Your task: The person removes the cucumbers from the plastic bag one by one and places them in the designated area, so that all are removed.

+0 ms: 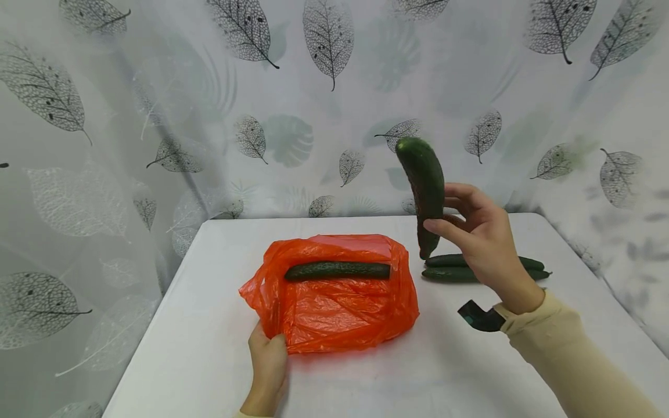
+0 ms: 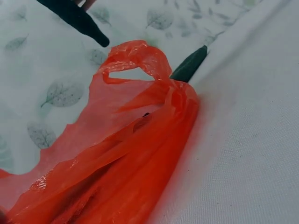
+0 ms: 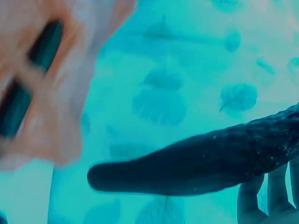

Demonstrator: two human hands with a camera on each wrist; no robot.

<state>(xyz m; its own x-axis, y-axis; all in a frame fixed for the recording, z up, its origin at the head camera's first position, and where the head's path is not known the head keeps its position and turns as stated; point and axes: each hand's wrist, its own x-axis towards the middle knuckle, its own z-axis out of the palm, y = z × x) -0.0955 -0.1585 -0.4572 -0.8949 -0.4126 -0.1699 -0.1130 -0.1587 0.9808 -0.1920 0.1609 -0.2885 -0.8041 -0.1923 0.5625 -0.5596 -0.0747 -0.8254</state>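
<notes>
My right hand holds a dark green cucumber near its lower end, thumb on one side and fingers on the other. The cucumber stands nearly upright above the table, its thick rounded end up; the right wrist view shows its bumpy skin. My left hand grips the near left edge of a red plastic bag, which lies with its mouth spread. Inside the bag, along the far side, lies another cucumber. In the left wrist view the bag's handle loop rises; the left fingers are mostly hidden.
Two more cucumbers lie side by side on the white table, right of the bag and beneath my right forearm. A leaf-printed curtain hangs behind the table and along both sides. A dark strap sticks out from the right wrist.
</notes>
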